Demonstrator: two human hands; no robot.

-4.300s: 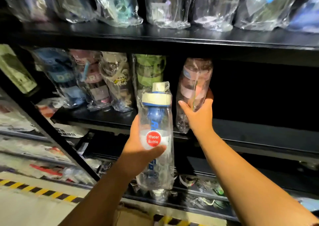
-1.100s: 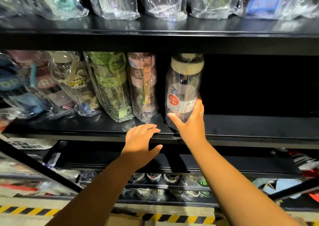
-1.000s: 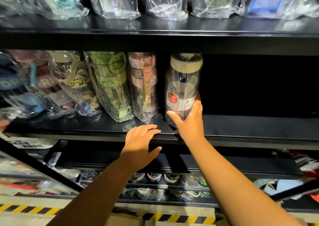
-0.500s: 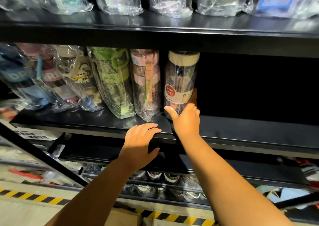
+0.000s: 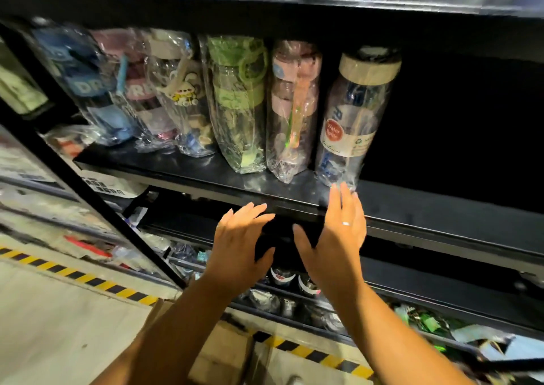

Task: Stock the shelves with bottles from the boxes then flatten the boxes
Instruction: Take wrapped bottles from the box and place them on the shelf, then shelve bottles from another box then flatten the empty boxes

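1. The water bottle (image 5: 351,119) stands on the shelf (image 5: 441,208), rightmost in its row.
2. Below the shelf edge, the left hand (image 5: 240,246) and right hand (image 5: 338,234) are spread, each grip empty.
3. It looks light and rigid; its plastic wrap seems slippery, so holding mid-body suits.

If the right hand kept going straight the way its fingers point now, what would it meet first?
Most likely the right hand would meet the base of the cream-capped water bottle standing just beyond its fingertips, though depth is hard to judge.
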